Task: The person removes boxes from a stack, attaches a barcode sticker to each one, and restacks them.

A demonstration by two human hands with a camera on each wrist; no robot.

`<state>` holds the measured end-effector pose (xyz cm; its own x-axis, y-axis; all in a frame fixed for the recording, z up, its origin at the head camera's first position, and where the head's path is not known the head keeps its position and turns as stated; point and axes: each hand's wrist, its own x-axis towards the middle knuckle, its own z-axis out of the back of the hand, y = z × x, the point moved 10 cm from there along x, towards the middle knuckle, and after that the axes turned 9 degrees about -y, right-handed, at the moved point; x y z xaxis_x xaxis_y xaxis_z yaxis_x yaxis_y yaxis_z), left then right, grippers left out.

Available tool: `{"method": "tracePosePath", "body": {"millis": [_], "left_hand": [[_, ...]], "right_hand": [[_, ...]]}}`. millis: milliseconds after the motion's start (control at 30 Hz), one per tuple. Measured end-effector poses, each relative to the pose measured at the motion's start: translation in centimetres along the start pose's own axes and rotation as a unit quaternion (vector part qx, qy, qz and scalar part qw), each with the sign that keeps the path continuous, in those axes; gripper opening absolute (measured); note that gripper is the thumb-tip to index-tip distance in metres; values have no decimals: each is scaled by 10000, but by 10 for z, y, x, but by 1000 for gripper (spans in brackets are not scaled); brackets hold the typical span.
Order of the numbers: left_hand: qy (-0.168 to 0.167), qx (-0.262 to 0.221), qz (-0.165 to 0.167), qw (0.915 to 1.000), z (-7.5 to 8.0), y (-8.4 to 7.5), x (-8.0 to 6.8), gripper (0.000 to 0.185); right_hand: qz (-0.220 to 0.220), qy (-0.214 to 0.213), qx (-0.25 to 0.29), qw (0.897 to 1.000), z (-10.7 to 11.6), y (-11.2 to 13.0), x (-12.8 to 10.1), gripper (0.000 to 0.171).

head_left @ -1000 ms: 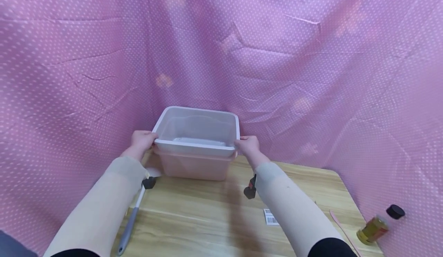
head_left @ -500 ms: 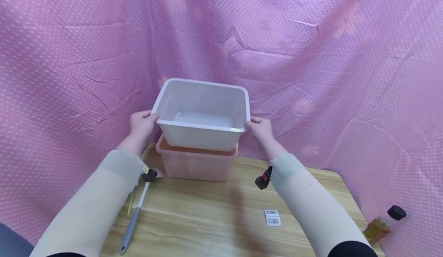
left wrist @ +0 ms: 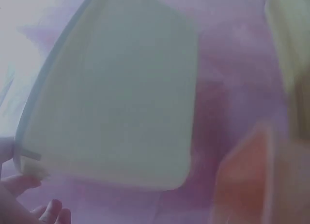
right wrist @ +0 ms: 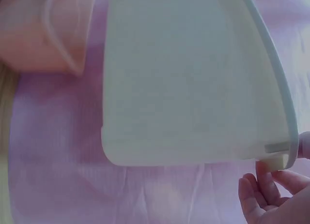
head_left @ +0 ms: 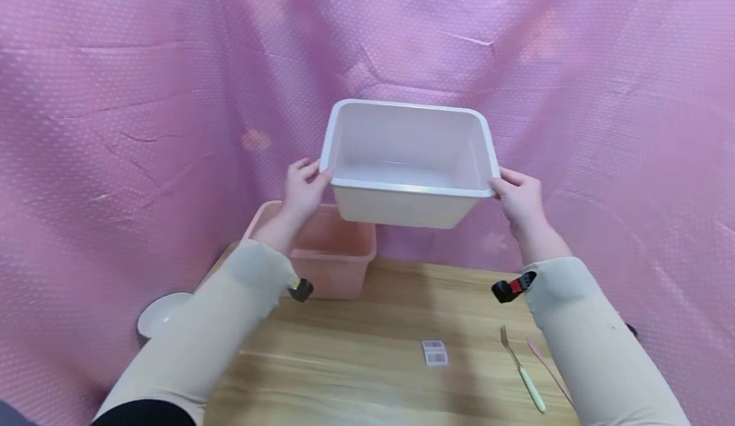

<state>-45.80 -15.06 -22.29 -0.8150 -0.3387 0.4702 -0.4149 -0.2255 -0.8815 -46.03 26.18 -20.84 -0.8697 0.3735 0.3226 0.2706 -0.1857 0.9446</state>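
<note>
I hold a white plastic bin [head_left: 408, 164] in the air, above the wooden table [head_left: 367, 356] and in front of the pink curtain. My left hand [head_left: 303, 190] grips its left rim and my right hand [head_left: 517, 198] grips its right rim. A pink bin [head_left: 330, 250] stands on the table at the back left, below and left of the white one. The wrist views show the white bin's underside [left wrist: 116, 93] [right wrist: 189, 83], with the fingers of my left hand [left wrist: 29, 209] and of my right hand [right wrist: 271, 195] under the rim, and the pink bin [left wrist: 247, 180] [right wrist: 43, 30] beyond.
A pink dotted curtain [head_left: 115, 94] closes in the table on all sides. A barcode label [head_left: 434, 352] lies mid-table. A fork with a white handle [head_left: 521, 368] and a pink stick [head_left: 545, 365] lie at the right. A white round plate [head_left: 163, 311] sits at the left edge.
Both hands have lifted the white bin up out of the pink bin and carried it to the right. The pink bin stays on the table.
</note>
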Motion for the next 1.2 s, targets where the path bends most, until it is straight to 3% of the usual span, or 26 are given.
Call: {"method": "tracePosePath", "body": {"millis": [100,233,433,567,800,933,1200], "left_hand": [[166,-28,85,9998,-33,9,-8,49],[629,-41,480,9969,-78,30,-24,56],[1274,-38,1158,9851,-127,64,-54,67],[1243,145,1257,9841,-141,84,-72,68],[1172,669,1476,9798,-159,133,-105,67],[1229,581,1700,9760,-174,158,-123,66],[1269,228,1979,9717,-198,189,-148,65]], "right_hand": [[10,38,-519,9986,24,-10,10,45],[-32,143,-1227,9923,52,-33,17,47],[-387,460,-1580,9856,78,-82,23,51],[-723,544,-1656,9820,86,-117,26,51],[-1031,1228,-1712,9721,85,-169,17,52],[-1051,1437,-1549,9718,91,-198,12,51],[-1273,1597,-1331,9698,102,-242,-4,51]]}}
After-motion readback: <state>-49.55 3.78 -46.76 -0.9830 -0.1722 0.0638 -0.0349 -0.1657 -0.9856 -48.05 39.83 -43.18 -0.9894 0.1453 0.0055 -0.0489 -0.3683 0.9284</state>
